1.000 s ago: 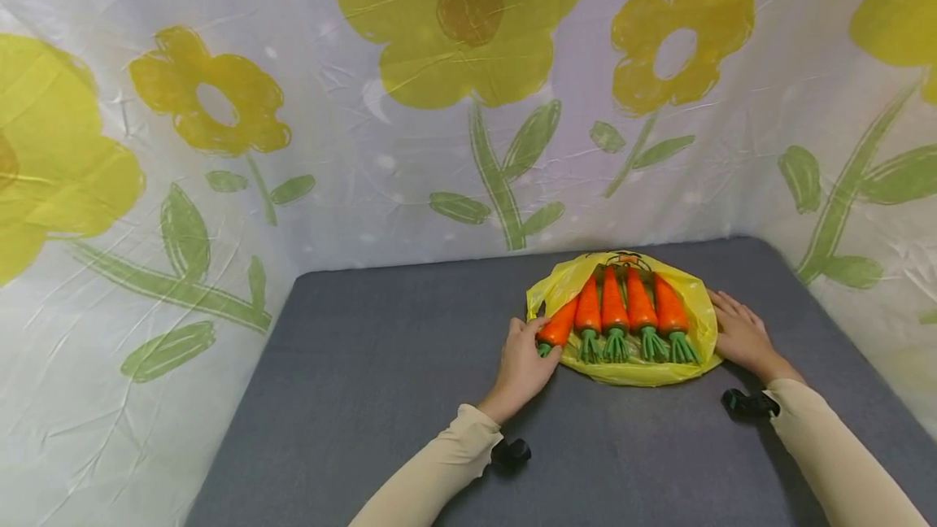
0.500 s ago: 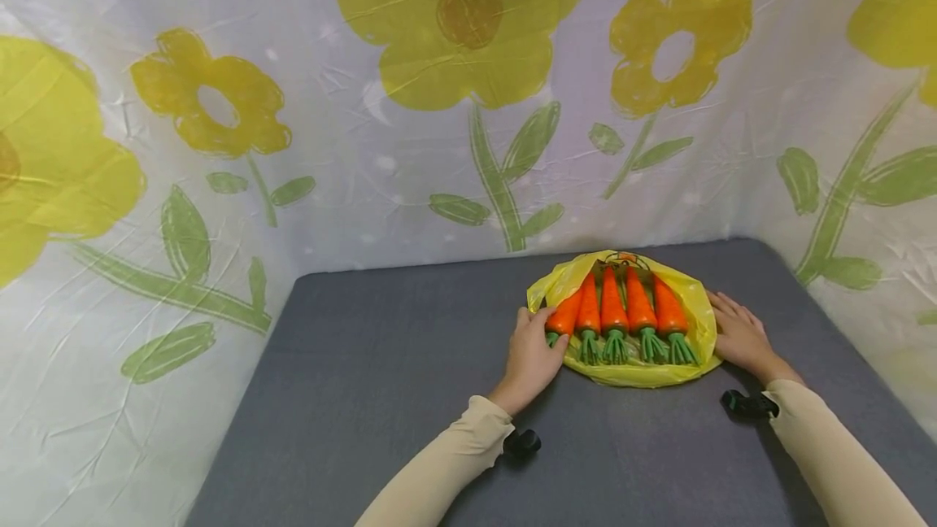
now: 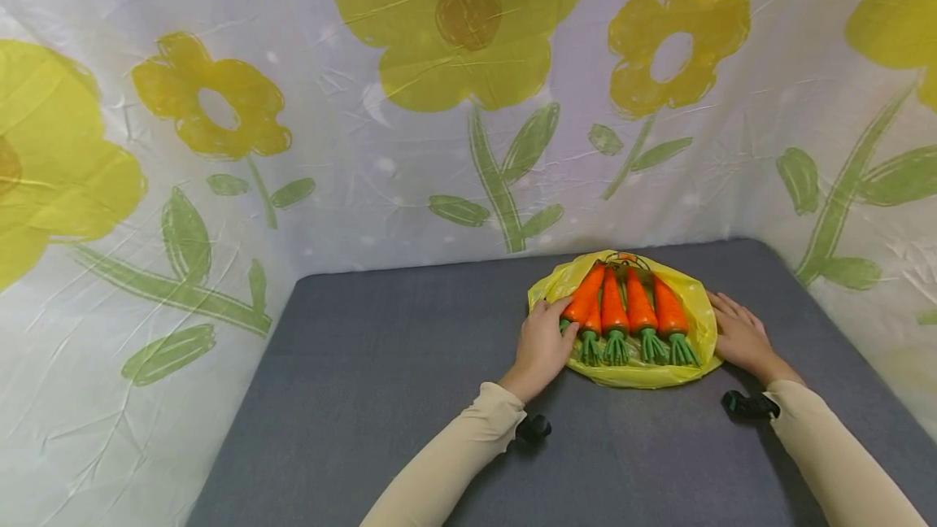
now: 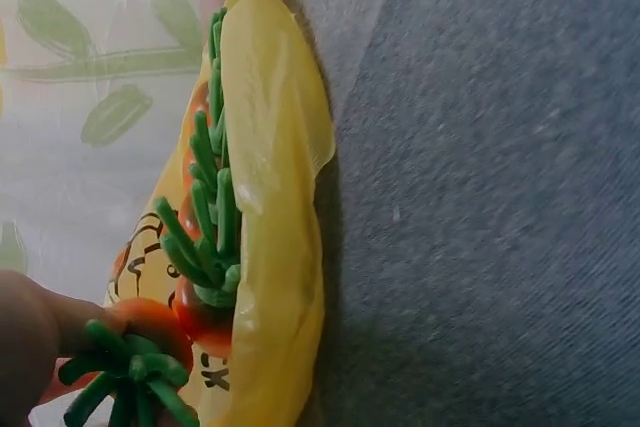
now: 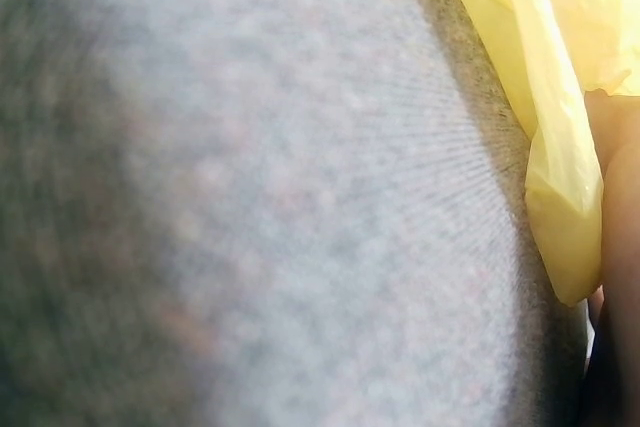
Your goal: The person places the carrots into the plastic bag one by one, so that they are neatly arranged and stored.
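A yellow plastic bag (image 3: 644, 378) lies spread on the grey table, with several orange toy carrots (image 3: 641, 307) side by side in its opening. Their green tops point toward me. My left hand (image 3: 542, 344) pinches the leftmost carrot (image 3: 583, 299) by its thick end, and this carrot partly overlaps its neighbour. In the left wrist view, the green top (image 4: 135, 372) of the held carrot sticks out beside the thumb. At the bag's right edge, my right hand (image 3: 743, 337) holds the plastic; its fingertips are partly hidden. The right wrist view shows a fold of bag (image 5: 565, 217) against that hand.
The grey table (image 3: 381, 381) stretches left and in front of the bag. A white cloth with yellow flowers (image 3: 351, 210) hangs behind the table and along both sides. A black wrist device (image 3: 533, 429) sits below the left sleeve, another (image 3: 748, 405) by the right.
My left hand has moved right with the leftmost carrot, bringing it further into the bag and up against its neighbour. My right hand has stayed at the bag's edge.
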A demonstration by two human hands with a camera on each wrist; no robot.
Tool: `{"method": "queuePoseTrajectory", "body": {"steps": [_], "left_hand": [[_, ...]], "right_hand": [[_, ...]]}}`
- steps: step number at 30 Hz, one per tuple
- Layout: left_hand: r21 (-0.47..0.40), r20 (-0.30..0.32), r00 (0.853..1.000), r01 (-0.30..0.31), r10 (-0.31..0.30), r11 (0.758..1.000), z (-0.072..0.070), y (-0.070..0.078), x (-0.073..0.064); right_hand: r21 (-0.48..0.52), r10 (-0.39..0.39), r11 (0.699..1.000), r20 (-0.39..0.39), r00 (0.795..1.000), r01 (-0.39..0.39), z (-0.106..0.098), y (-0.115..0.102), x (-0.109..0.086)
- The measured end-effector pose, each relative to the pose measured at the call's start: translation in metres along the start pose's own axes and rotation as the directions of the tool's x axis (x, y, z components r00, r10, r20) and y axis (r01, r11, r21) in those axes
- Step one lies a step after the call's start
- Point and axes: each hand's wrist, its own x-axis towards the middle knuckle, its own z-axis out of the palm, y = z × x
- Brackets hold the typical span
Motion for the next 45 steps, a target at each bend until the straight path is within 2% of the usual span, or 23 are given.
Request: {"method": "queuePoseTrajectory", "body": {"steps": [6,16,27,32,39,45], "left_hand": [[0.013,0.015,1.000,0.000,0.000,1.000,0.003,0.000,0.005],[-0.039,-0.052,0.999,0.014,-0.016,0.999,0.008,-0.010,0.014],[0.010,-0.058,0.998,0.006,-0.006,1.000,0.016,-0.017,0.017],[0.015,-0.042,0.999,0.016,-0.015,1.000,0.020,-0.021,0.019],[0.051,0.009,1.000,0.030,-0.030,0.998,0.018,-0.022,0.020],[0.061,0.022,0.999,0.038,-0.039,0.997,0.017,-0.023,0.019]], "right_hand": [[-0.003,-0.002,1.000,-0.007,1.000,0.002,0.000,-0.002,-0.001],[0.000,0.003,1.000,0.000,1.000,-0.003,-0.001,-0.002,0.000],[-0.009,0.010,1.000,-0.005,1.000,-0.010,0.001,0.000,0.000],[-0.010,0.016,1.000,0.002,1.000,-0.016,0.001,0.001,0.000],[-0.011,0.030,0.999,0.017,0.999,-0.030,0.001,0.001,0.001],[-0.011,0.019,1.000,0.010,1.000,-0.019,0.002,0.002,0.000]]}}
